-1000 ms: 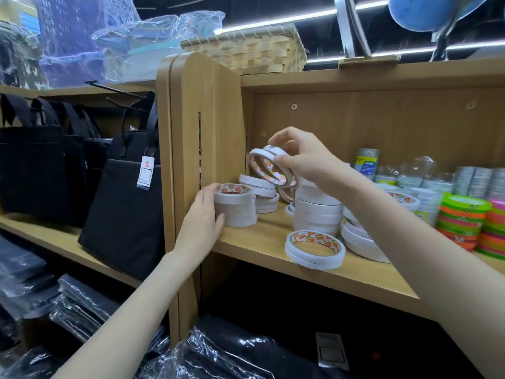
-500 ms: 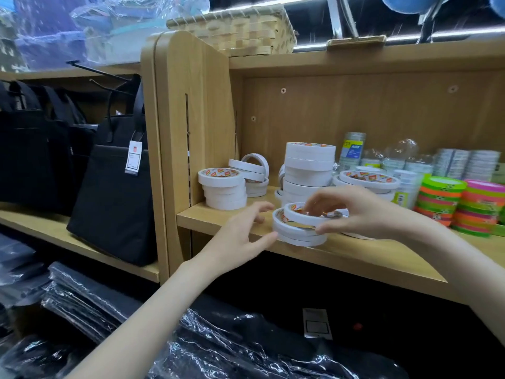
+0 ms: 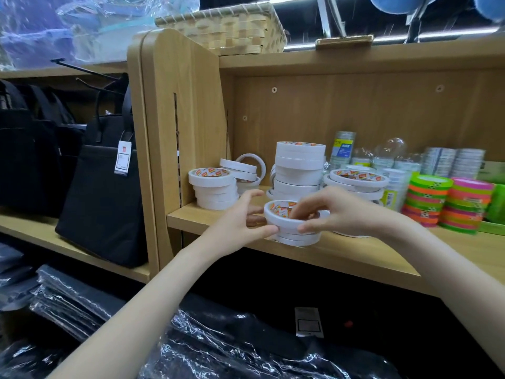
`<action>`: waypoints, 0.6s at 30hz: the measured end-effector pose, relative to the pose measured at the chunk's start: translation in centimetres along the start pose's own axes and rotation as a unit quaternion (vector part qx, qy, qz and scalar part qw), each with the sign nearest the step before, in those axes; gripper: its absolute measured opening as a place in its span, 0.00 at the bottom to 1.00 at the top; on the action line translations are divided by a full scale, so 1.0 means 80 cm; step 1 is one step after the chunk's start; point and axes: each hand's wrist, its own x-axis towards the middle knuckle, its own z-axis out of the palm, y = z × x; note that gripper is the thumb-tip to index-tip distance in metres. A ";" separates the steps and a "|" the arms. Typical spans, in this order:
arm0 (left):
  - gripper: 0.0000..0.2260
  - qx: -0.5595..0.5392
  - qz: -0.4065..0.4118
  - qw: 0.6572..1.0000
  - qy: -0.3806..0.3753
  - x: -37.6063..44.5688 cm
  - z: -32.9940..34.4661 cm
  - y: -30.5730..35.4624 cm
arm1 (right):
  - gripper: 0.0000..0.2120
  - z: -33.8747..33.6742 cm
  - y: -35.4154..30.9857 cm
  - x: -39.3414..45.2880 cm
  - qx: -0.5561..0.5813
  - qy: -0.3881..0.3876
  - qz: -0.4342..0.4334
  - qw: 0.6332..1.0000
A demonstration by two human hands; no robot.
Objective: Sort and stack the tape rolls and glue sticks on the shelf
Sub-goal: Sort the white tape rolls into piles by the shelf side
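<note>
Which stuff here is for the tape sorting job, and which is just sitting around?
For the job:
- left hand and right hand, both gripping the front tape stack
- tall tape stack
- left tape stack
- neon tape rolls

Just sitting around:
- black bag
- woven basket

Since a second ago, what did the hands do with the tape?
The right hand brought the white rolls it held up at the back down onto the small front stack. The left hand left the left stack and now grips the front stack's side. The tall middle stack and the neon rolls stayed put.
</note>
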 end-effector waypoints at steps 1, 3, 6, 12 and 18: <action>0.27 0.005 -0.001 1.000 -0.003 0.001 -0.001 0.002 | 0.07 -0.001 0.002 -0.003 -0.010 0.001 0.004 1.000; 0.27 0.005 0.001 1.000 -0.008 0.003 0.001 0.006 | 0.07 -0.004 0.004 -0.012 -0.039 0.003 0.010 0.999; 0.25 -0.015 0.020 1.000 -0.012 0.006 0.014 0.009 | 0.07 -0.012 0.008 -0.025 -0.071 -0.020 0.032 0.997; 0.19 -0.017 0.046 0.998 -0.040 0.021 0.035 0.010 | 0.06 -0.041 0.006 -0.038 -0.096 -0.087 0.090 0.987; 0.13 0.192 0.120 0.950 0.216 0.028 -0.019 -0.004 | 0.07 -0.052 -0.024 0.027 -0.039 0.086 0.000 0.996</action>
